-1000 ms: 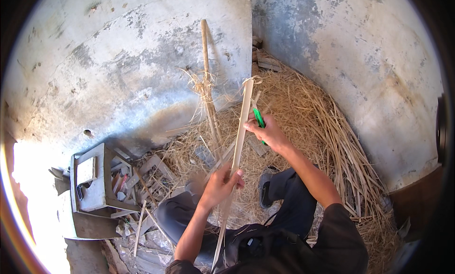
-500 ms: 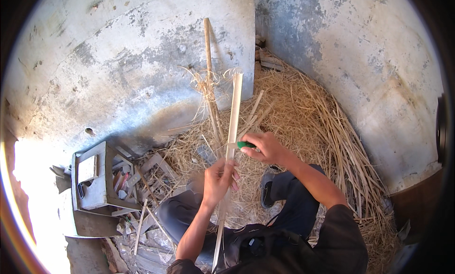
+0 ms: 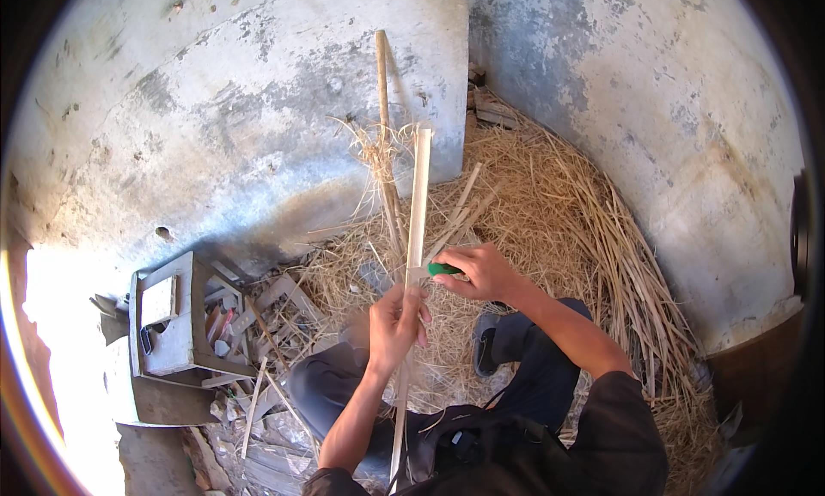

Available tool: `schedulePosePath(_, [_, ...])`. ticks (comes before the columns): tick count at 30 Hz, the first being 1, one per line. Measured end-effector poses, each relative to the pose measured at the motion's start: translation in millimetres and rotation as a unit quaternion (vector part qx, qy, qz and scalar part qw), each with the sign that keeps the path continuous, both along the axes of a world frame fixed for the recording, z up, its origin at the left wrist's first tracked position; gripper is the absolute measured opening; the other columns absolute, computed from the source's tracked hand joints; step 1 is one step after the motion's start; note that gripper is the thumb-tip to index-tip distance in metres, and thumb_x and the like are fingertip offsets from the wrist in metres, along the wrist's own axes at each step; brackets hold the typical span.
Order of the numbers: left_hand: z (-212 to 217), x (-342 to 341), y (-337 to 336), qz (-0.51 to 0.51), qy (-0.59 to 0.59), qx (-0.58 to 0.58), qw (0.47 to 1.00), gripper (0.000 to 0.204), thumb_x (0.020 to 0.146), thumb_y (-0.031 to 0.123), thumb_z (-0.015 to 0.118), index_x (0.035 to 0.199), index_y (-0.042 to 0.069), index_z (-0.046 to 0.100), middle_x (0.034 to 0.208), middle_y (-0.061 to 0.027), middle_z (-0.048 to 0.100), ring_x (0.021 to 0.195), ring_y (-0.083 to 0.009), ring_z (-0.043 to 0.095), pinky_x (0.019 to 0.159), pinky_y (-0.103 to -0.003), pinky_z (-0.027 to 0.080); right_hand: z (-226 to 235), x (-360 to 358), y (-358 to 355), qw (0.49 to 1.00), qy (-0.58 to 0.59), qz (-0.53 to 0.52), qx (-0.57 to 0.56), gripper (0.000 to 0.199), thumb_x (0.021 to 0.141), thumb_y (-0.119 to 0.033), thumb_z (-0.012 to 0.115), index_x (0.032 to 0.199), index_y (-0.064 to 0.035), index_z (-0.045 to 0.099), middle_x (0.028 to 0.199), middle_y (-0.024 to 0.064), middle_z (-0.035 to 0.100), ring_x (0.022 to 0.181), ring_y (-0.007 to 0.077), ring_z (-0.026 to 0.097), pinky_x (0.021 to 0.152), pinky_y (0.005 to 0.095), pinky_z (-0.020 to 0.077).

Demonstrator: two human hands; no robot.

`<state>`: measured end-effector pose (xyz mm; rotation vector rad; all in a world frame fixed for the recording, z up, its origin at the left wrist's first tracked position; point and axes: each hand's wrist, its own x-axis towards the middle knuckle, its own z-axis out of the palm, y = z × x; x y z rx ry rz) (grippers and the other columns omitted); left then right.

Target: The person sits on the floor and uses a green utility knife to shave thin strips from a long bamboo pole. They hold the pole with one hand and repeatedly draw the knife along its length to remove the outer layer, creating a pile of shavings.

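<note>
Gripped the long, pale, flat wooden strip (image 3: 418, 195) in the left hand (image 3: 396, 326), presumably for steadiness! Clutched the green-handled, flat-bladed knife (image 3: 443, 269) crosswise against it in the right hand (image 3: 484, 271)

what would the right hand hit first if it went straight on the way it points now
Most likely the long, flat, pale wood-like strip: the right hand points left, holding a green-handled knife whose blade appears to overlap the strip, though depth is unclear.

Fisheye head view, roughly downward
</note>
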<state>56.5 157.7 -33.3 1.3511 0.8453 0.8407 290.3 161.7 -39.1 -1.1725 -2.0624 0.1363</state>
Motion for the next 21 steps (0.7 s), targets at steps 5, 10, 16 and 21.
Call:
schedulePosePath(5, [-3.6, -2.6, 1.7, -0.004, -0.016, -0.001, 1.000, 0.032, 0.112, 0.024, 0.049, 0.106, -0.004, 0.065, 0.069, -0.0039, 0.061, 0.045, -0.0098, 0.058, 0.042, -0.024, 0.043, 3.0, 0.0, 2.1, 1.000, -0.019, -0.006, 0.016, 0.032, 0.096, -0.037, 0.072, 0.101, -0.0055, 0.075, 0.091, 0.0081, 0.077, 0.066, 0.0240, 0.073, 0.056, 0.0347, 0.0577])
schedulePosePath(10, [-2.8, -1.6, 0.9, -0.009, -0.028, 0.005, 1.000, 0.032, 0.113, 0.025, 0.049, 0.104, -0.002, 0.064, 0.067, -0.0024, 0.059, 0.045, -0.0087, 0.055, 0.042, -0.024, 0.042, 3.6, 1.0, 2.4, 0.998, -0.014, -0.018, 0.050, 0.030, 0.096, -0.038, 0.072, 0.102, -0.0090, 0.075, 0.089, 0.0043, 0.077, 0.063, 0.0230, 0.072, 0.054, 0.0333, 0.0554])
schedulePosePath(16, [-3.2, -2.1, -0.5, -0.015, -0.033, -0.001, 0.999, 0.032, 0.113, 0.026, 0.050, 0.102, -0.002, 0.064, 0.067, -0.0024, 0.059, 0.044, -0.0087, 0.055, 0.042, -0.024, 0.042, 4.7, 5.7, 4.1, 0.998, -0.001, -0.033, 0.059, 0.030, 0.096, -0.038, 0.073, 0.101, -0.0090, 0.075, 0.087, 0.0040, 0.077, 0.063, 0.0219, 0.073, 0.054, 0.0331, 0.0557])
schedulePosePath(21, [0.1, -3.4, -1.6, -0.012, -0.015, -0.005, 1.000, 0.034, 0.112, 0.026, 0.050, 0.100, -0.002, 0.064, 0.066, -0.0022, 0.059, 0.044, -0.0086, 0.055, 0.042, -0.024, 0.042, 8.4, 12.8, 8.6, 0.997, -0.022, -0.049, 0.058, 0.031, 0.096, -0.040, 0.072, 0.101, -0.0092, 0.075, 0.086, 0.0043, 0.076, 0.064, 0.0206, 0.073, 0.054, 0.0333, 0.0556])
